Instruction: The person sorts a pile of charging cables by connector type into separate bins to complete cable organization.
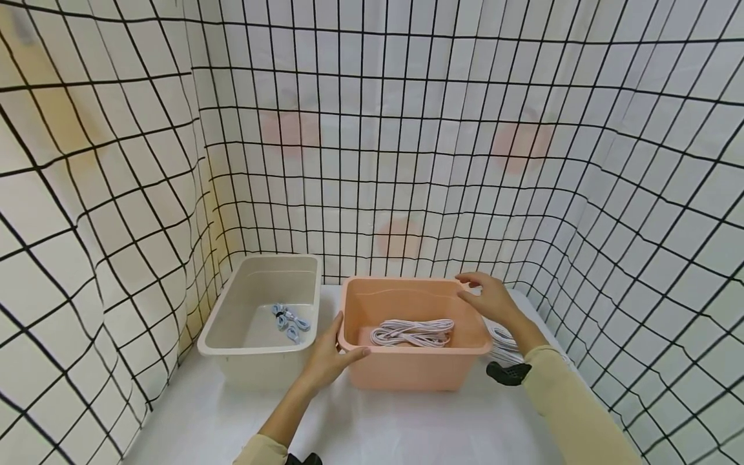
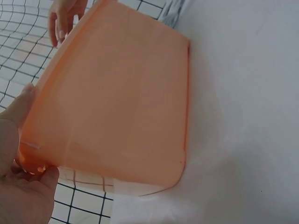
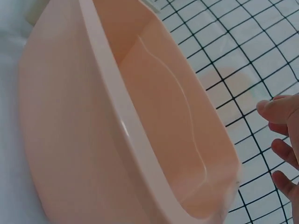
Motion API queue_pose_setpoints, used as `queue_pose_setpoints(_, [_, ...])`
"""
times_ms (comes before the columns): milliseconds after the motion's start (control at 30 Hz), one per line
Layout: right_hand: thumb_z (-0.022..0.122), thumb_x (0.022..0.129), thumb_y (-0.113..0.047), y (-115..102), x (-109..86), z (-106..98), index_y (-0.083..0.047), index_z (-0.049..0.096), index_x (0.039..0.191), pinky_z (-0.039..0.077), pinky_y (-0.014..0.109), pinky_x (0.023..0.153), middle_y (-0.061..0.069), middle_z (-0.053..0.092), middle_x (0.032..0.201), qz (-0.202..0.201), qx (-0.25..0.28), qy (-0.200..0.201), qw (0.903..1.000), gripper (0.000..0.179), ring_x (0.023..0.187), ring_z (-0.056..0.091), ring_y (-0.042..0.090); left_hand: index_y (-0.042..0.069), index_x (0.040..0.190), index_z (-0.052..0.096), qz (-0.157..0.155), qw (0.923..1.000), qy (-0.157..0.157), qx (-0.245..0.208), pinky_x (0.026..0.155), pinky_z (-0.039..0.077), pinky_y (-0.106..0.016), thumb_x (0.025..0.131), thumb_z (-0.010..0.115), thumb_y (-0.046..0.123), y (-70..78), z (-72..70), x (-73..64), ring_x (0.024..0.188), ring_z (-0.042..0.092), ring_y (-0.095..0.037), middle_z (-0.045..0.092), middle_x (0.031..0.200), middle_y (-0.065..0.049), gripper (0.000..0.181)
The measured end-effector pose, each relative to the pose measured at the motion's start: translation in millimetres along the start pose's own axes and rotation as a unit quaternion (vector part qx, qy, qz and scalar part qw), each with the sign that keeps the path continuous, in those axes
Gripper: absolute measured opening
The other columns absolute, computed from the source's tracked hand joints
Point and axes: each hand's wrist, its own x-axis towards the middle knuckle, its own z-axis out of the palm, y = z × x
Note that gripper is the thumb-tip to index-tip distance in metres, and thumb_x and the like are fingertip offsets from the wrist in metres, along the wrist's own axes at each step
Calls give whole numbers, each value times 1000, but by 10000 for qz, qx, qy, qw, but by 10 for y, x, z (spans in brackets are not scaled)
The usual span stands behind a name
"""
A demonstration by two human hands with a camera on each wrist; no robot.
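Observation:
An orange plastic bin stands on the white table, with a bundled white cable lying inside. My left hand grips the bin's front left corner, thumb along the front rim and fingers around the side; the left wrist view shows this hand at the rim too. Over the far right corner, my right hand holds nothing, its fingers loosely bent. In the right wrist view that hand is apart from the bin.
Left of the orange bin stands a beige bin with several small light-blue bundled cords in it. More white cable lies on the table to the right, partly hidden. Black wire grid surrounds the back and sides.

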Motion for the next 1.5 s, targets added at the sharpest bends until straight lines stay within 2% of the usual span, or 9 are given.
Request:
queue_pose_setpoints(267, [71, 98, -13, 220, -163, -162, 1, 64, 135, 48, 64, 94, 23, 65, 128, 113, -131, 82, 9998, 40, 116, 59, 45, -5, 162, 19, 0, 10000, -16, -25, 109, 41, -54, 86, 87, 33, 16, -5, -3, 140, 44, -44, 33, 161, -26, 109])
queue_pose_setpoints(567, [71, 99, -20, 479, -345, -279, -2, 64, 135, 51, 63, 90, 22, 66, 127, 141, -323, 221, 9991, 41, 114, 61, 45, -7, 161, 19, 59, 10000, 2, 10, 108, 42, -54, 86, 87, 33, 2, -12, -4, 139, 45, -44, 31, 162, -27, 109])
queue_pose_setpoints(1000, [70, 99, -17, 770, -692, -434, 4, 61, 136, 51, 64, 87, 27, 65, 127, 519, -404, -93, 9978, 44, 114, 59, 51, -6, 161, 19, 23, 10000, 7, 21, 108, 42, -55, 86, 87, 33, -4, -7, -5, 139, 45, -44, 31, 162, -26, 109])
queue_pose_setpoints(1267, [70, 99, -18, 948, -843, -404, 5, 59, 138, 51, 64, 88, 29, 63, 128, 710, -364, -117, 9967, 46, 114, 59, 52, -6, 161, 20, -18, 10000, 7, 97, 108, 42, -54, 86, 87, 34, -10, -22, -21, 140, 44, -44, 31, 162, -26, 109])
queue_pose_setpoints(1500, [73, 96, -17, 1294, -1146, -248, 9, 61, 131, 51, 63, 86, 29, 67, 121, 1106, -548, -70, 9923, 45, 108, 62, 51, -7, 161, 19, 19, 10000, -22, 75, 109, 42, -53, 85, 87, 38, 10, -19, -3, 139, 46, -43, 33, 161, -26, 111])
